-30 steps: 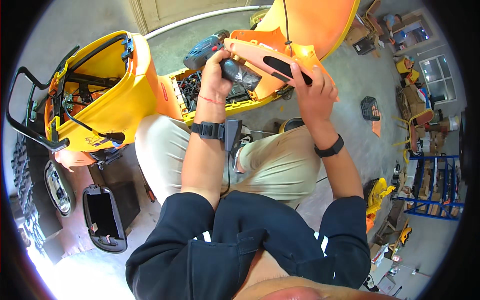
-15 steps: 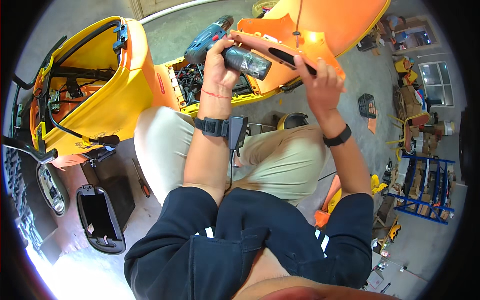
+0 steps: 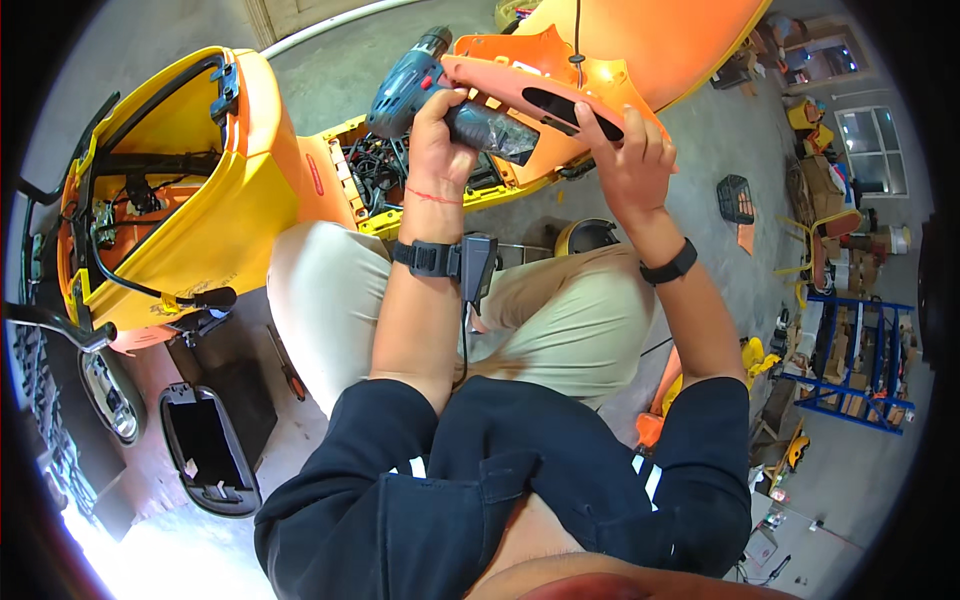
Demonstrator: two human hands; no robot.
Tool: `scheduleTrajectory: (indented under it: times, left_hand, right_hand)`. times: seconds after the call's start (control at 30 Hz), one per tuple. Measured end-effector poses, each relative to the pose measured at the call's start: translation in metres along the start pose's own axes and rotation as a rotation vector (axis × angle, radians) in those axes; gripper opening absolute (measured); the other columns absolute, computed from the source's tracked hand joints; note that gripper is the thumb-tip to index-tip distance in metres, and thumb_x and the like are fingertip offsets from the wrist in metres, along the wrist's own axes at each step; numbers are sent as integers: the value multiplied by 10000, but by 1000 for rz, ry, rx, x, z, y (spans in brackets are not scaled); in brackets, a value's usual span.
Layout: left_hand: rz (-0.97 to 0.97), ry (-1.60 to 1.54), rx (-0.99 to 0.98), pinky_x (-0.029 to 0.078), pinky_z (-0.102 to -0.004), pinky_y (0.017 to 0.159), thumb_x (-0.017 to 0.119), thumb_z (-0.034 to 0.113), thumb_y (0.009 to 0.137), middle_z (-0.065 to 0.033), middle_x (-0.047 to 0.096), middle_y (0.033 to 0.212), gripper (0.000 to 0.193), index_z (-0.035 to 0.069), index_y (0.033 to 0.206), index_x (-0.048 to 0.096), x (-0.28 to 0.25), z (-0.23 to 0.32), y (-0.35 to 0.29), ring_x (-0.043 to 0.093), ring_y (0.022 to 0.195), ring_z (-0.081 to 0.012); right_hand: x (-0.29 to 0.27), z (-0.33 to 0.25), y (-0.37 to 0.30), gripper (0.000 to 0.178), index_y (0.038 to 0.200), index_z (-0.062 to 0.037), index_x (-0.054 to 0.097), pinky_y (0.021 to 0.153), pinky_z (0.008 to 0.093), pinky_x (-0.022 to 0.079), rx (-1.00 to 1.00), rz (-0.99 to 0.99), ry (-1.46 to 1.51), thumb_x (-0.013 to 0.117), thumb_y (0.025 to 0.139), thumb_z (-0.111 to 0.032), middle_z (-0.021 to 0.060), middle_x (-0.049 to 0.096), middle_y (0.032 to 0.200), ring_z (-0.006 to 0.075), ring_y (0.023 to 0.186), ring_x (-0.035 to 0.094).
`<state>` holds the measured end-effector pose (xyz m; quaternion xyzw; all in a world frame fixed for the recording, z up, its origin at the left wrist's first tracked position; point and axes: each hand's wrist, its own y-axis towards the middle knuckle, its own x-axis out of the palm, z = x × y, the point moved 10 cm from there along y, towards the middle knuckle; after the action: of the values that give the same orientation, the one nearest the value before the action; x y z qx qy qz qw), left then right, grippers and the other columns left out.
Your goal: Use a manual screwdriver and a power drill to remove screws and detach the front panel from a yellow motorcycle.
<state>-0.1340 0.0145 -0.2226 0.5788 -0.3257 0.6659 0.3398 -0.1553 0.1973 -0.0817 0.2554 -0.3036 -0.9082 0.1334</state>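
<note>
My left hand is closed around the handle of a blue-and-black cordless drill, whose chuck points up and away. Its thumb is next to the left end of an orange plastic panel. The panel has a long dark oval area along its near face. My right hand grips the panel's right end, fingertips lying over the front face beside the dark oval. Behind the panel spreads a large orange-and-yellow body part. Below the drill, an opened vehicle body shows tangled dark wiring.
A yellow vehicle shell with handlebars stands to my left. On the floor there lie a black open tray, a headlamp-like part and a screwdriver. A black basket and a blue rack are at right.
The orange panel has tilted, so more of its front face and dark oval shows. Both hands keep their holds, and the whole view has shifted slightly.
</note>
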Motion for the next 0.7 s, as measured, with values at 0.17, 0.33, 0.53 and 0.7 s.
scheduleTrajectory:
  times: [0.17,0.33,0.53,0.7]
  left_hand:
    - [-81,-147,-75,345,-686,1093,563,46,852,-143,599,1334,344,57,1194,594,4,-14,-4,538,1264,-383]
    - [-41,-170,-29,402,-564,1086,594,47,842,-137,656,1223,361,51,1203,609,-14,-25,-8,580,1191,-357]
    - [-45,-226,-80,385,-515,1100,635,91,837,-139,680,1164,441,49,1272,581,-34,-53,-6,567,1183,-343]
    - [-95,-218,-92,379,-506,1105,633,89,840,-140,678,1180,432,55,1268,586,-36,-62,-6,571,1184,-330]
  right_hand:
    - [-1,-3,-6,671,1466,-385,450,855,376,411,64,-34,132,623,880,-109,55,555,1226,226,1027,542]
    - [-6,-10,0,709,1470,-294,472,910,407,432,151,-128,429,626,832,-26,122,546,1261,300,1030,547]
    - [-10,-28,6,714,1475,-224,469,929,435,449,302,-161,709,595,822,37,166,526,1269,346,1042,546]
    - [-1,-19,9,687,1449,-159,471,931,453,465,484,-245,876,601,809,55,198,511,1282,381,1102,555]
